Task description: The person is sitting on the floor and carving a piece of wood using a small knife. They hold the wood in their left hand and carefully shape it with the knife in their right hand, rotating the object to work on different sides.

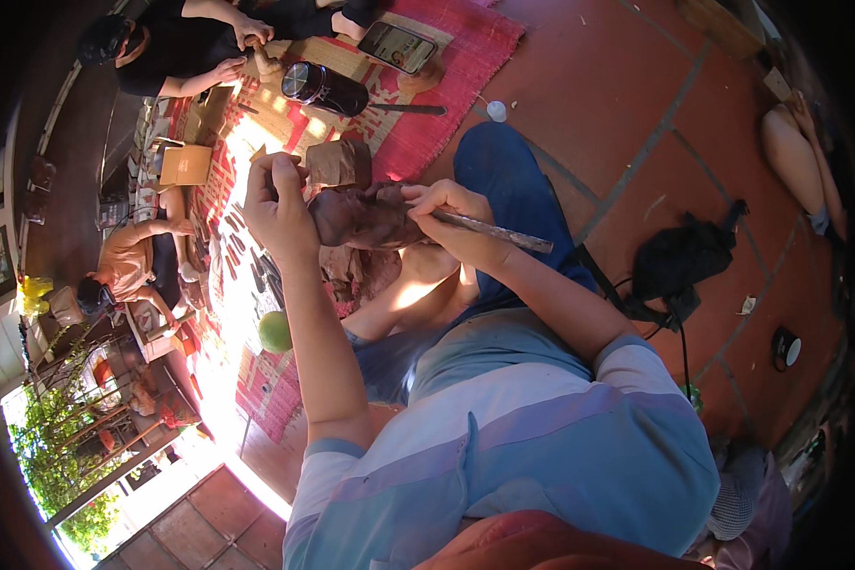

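Note:
A reddish-brown carved piece [356, 218] with an uneven, lumpy surface lies in front of me, between my two hands and above my bent legs. My right hand [451, 204] is wrapped round a long, flat carving chisel [499, 233]. Its shaft sticks out to the right, while its other end lies at the carving, hidden by my fingers. My left hand [280, 204] is raised at the carving's left end with its fingers curled; what they hold is hidden. Just beyond the carving stands a squarish brown block [339, 163].
Several carving tools [236, 247] lie in bright sunlight on the left, near a green round fruit [275, 332]. A dark thermos [325, 88] and a phone [397, 47] are on the patterned mat [446, 104]. Co-workers sit at far left; a black bag [684, 258] lies right.

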A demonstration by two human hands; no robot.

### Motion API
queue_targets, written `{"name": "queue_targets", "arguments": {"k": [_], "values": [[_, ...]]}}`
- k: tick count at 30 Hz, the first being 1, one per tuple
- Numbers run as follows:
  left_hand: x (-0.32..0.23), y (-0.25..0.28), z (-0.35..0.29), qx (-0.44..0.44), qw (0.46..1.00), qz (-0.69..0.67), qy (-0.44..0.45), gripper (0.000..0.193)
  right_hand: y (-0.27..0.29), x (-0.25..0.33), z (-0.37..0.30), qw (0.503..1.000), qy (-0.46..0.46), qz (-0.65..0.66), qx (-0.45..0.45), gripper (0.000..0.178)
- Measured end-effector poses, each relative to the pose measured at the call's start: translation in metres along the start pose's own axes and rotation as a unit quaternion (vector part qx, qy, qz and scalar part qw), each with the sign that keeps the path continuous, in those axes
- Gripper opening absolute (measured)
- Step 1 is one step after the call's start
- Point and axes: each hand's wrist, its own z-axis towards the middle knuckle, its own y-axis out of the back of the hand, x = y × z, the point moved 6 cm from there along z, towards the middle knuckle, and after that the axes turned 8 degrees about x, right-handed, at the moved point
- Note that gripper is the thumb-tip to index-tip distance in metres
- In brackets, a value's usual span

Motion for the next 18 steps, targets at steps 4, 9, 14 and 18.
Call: {"name": "queue_targets", "arguments": {"k": [4,9,14,18], "values": [[0.0,0.0,-0.002,-0.018,1.0,-0.021,0.013,0.022,0.004,-0.012,0.006,0.999,-0.037,0.005,0.006,0.012],[0.001,0.001,0.001,0.0,1.0,-0.007,0.004,0.021,0.012,-0.028,0.002,0.997,-0.038,0.061,-0.014,0.013],[-0.001,0.001,-0.002,-0.005,1.0,-0.008,0.017,0.021,-0.004,0.0,0.01,0.999,-0.004,0.031,0.007,0.013],[-0.002,0.001,-0.001,0.001,1.0,-0.015,0.007,0.02,0.006,-0.018,0.016,0.994,0.023,0.101,0.036,0.013]]}}
